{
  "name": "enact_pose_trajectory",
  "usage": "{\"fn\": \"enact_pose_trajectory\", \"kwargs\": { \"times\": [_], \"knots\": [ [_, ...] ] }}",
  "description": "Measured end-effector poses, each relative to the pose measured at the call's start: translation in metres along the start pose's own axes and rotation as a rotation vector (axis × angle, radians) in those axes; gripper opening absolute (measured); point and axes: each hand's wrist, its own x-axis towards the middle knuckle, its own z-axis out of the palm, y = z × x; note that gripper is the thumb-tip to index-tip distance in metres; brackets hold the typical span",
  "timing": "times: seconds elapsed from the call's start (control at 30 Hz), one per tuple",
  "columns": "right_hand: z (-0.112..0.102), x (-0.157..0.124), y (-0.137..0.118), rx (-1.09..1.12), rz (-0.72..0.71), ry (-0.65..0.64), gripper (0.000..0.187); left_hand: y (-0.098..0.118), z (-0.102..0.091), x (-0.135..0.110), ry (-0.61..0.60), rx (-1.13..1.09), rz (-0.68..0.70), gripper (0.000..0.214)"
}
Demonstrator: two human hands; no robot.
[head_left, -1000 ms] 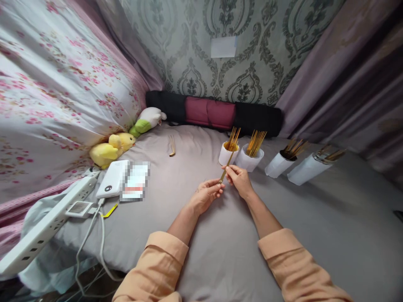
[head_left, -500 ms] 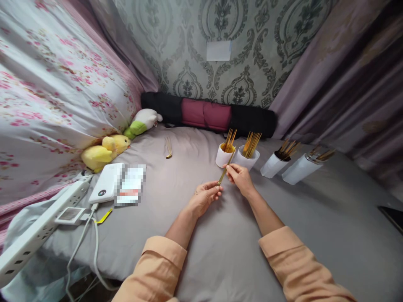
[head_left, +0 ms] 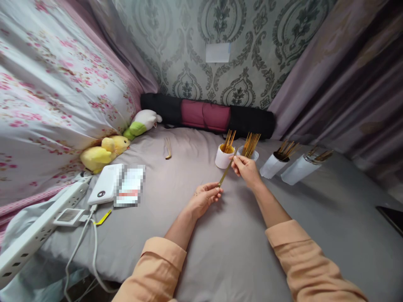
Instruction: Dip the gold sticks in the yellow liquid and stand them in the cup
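Between my two hands runs a slim golden-brown stick point(head_left: 225, 174), tilted up and to the right; I cannot tell if it is one stick or several laid together. My left hand point(head_left: 205, 198) pinches its lower end, where a small shiny band shows. Higher up, the fingers of my right hand point(head_left: 244, 168) are closed on it near its top end. Just behind my right hand stand a white cup point(head_left: 224, 159) with a yellow inside and a second white cup point(head_left: 253, 156), both holding thin brown sticks point(head_left: 251, 144). The right hand partly hides the second cup.
Two white paper-wrapped cylinders point(head_left: 271, 167) point(head_left: 300, 170) with sticks lean at the right. Thin golden sticks point(head_left: 168, 149) lie on the grey sheet point(head_left: 157, 235). At left are plush toys point(head_left: 102, 155), a power bank point(head_left: 106, 184), cables and a power strip point(head_left: 40, 228). A black-and-maroon roll point(head_left: 206, 114) lies behind.
My right hand has slid up and to the right along the stick, towards its top end. The left hand has stayed at the lower end.
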Motion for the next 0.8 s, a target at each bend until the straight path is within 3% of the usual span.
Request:
{"fn": "enact_pose_trajectory", "kwargs": {
  "times": [0.8],
  "knots": [
    [-0.016, 0.028, -0.014, -0.002, -0.042, 0.081, 0.036, 0.0, -0.001, 0.001, 0.008, -0.001, -0.016, 0.029]
  ]
}}
